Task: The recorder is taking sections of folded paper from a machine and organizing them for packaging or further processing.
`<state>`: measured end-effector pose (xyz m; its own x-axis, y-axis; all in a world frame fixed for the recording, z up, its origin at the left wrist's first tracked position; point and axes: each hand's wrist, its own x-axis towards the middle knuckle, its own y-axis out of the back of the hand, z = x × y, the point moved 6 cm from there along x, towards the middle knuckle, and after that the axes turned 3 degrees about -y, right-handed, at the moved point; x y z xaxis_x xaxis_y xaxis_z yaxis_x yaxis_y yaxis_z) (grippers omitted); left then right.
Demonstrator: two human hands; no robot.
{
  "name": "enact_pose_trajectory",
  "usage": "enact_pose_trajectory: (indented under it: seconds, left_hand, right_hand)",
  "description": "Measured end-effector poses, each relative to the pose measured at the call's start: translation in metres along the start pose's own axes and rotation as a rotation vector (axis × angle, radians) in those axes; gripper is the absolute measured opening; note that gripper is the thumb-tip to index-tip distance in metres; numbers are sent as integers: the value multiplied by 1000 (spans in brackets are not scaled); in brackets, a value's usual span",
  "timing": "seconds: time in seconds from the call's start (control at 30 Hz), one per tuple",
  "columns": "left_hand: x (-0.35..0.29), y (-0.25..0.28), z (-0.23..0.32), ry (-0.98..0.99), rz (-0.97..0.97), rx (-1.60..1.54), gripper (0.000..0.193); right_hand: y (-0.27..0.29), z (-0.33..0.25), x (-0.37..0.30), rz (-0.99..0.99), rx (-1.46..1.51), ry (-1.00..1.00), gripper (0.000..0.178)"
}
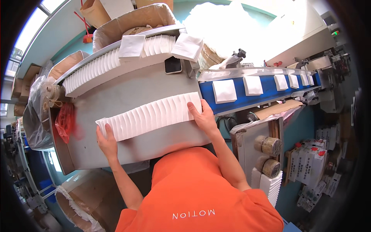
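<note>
Orange shirt, napkins between both grips

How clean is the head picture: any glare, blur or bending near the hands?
Head view: glare burns out the area above the belt, losing detail; head view: edges of the table curve, and the rim goes black; head view: an orange tint shows on the table by the shirt; head view: left hand, right hand and the napkins between them look fairly sharp.
</note>
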<state>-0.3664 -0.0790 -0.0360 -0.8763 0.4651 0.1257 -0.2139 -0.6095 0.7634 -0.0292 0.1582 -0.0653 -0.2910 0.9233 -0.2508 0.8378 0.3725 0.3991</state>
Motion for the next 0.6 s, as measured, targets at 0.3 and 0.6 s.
enact_pose_trajectory:
  seconds: [0.3,0.6]
  left_hand:
    - [-2,-2,1,10,28,-1,58]
    - [-4,-7,6,-5,-7,4,60]
  right_hand:
    - [2,44,-31,-387,823,-606,41]
    - [0,2,0,-100,121,-179,53]
